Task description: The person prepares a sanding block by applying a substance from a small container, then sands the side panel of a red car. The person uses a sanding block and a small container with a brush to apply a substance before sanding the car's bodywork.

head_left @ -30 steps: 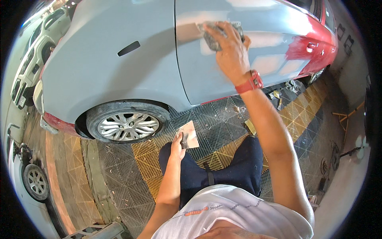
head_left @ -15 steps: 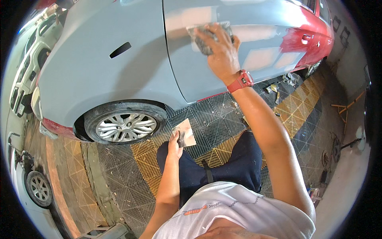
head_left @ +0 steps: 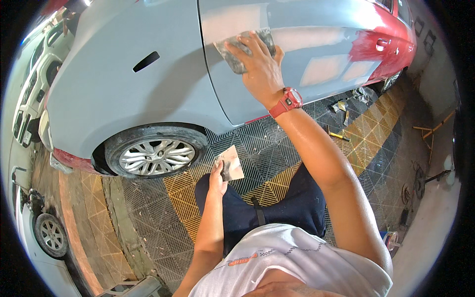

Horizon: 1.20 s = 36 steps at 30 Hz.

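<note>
My right hand (head_left: 262, 69), with a red watch on its wrist, is spread over a dark grey, worn sheet of sandpaper (head_left: 227, 55), holding it flat against the car door (head_left: 277, 94). The door is grey primer with pale beige filler patches (head_left: 324, 69) and red paint toward the far right. Lower down, my left hand (head_left: 217, 179) grips a stiff, pale square sheet (head_left: 236, 159) with a dark patch on it, over my left knee. Its exact kind does not show. The fingers are closed around its left edge.
The front wheel (head_left: 157, 157) stands on a black and yellow grid-tile floor (head_left: 257, 143). Crumpled scraps (head_left: 341, 106) and a yellow-handled tool (head_left: 339, 136) lie below the door. Other cars (head_left: 39, 79) line the left; an orange stand (head_left: 429, 133) is by the right wall.
My right hand and the sandpaper have moved left and slightly down across the door, toward its front seam. My left hand stays in place with the pale sheet.
</note>
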### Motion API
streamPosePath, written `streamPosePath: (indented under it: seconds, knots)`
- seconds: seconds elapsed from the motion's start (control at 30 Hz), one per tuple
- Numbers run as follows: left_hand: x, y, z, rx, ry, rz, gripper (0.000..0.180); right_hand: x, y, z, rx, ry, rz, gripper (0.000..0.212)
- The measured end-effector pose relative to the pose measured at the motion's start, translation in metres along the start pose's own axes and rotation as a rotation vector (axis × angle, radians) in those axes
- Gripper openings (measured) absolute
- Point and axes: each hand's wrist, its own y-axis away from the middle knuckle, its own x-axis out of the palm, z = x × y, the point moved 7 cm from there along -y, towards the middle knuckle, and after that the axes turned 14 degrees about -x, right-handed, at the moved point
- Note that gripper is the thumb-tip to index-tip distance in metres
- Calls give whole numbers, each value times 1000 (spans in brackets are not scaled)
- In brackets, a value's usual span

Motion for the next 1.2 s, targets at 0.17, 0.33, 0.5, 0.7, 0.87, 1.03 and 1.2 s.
streamPosePath:
  seconds: [0.17,0.33,0.5,0.7,0.87,1.03,1.2]
  knots:
    - [2,7,-6,19,-14,-21,41,-21,5,-28,49,-36,-37,79]
    - [5,12,-6,-12,-37,-52,41,-41,-32,-62,42,-90,-136,67]
    - [4,10,-3,2,-45,-52,42,-23,-25,-49,20,-15,-141,79]
    - [5,11,-4,13,-57,-48,45,-15,14,-47,-16,-23,-15,72]
    - [9,11,-1,5,-72,-40,47,-52,-26,-86,101,-40,-146,69]
    - [7,14,-2,20,-55,-23,45,-61,-61,-58,115,-133,-95,47]
    - [6,10,-1,4,-80,-59,43,-22,-6,-29,57,-33,-63,71]
